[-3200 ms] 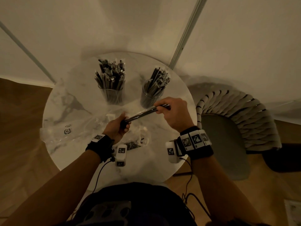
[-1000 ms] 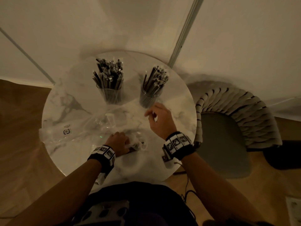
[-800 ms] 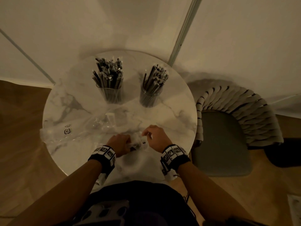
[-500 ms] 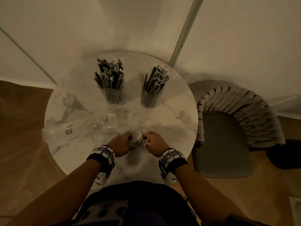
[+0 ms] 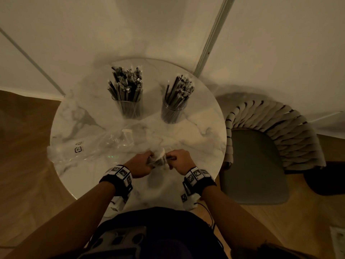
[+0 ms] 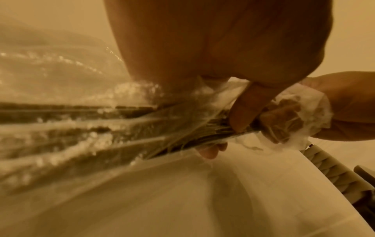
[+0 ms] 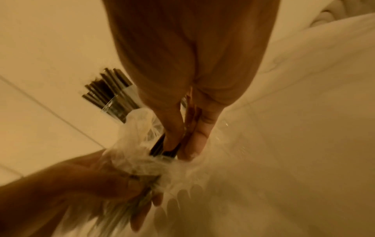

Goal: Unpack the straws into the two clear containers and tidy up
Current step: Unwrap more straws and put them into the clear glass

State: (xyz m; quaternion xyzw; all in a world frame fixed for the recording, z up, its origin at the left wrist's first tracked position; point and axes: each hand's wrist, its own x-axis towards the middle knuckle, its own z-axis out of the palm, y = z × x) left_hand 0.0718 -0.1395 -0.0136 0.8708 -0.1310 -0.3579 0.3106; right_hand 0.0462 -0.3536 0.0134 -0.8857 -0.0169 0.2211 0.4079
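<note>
I have both hands at the near edge of the worktop (image 5: 205, 128), working on the last bag (image 5: 158, 157) of straws (image 7: 162, 147). My left hand (image 5: 139, 164) grips the crumpled bag around the bundle, fingers (image 6: 241, 112) curled over the plastic, so the pack stays put while the other hand pulls. My right hand (image 5: 180, 160) has its fingers (image 7: 172, 128) pressed together in a pinch on the dark straw ends poking out of the bag's open mouth; that grip looks set to draw them out lengthwise rather than tear the film. The bag sits just off the marble, between the two hands. Further back the left container (image 5: 130, 107) and the right container (image 5: 172, 111) stand upright and apart, each already bristling with straws, so I judge the unpacking is nearly done. An empty wrapper (image 5: 89, 148) lies flat to the left, partly over the worktop's edge, and will need clearing. A chair (image 5: 270, 139) stands just beside the worktop on the right. I expect the thin film to cling, so a firm hold on the bag matters
</note>
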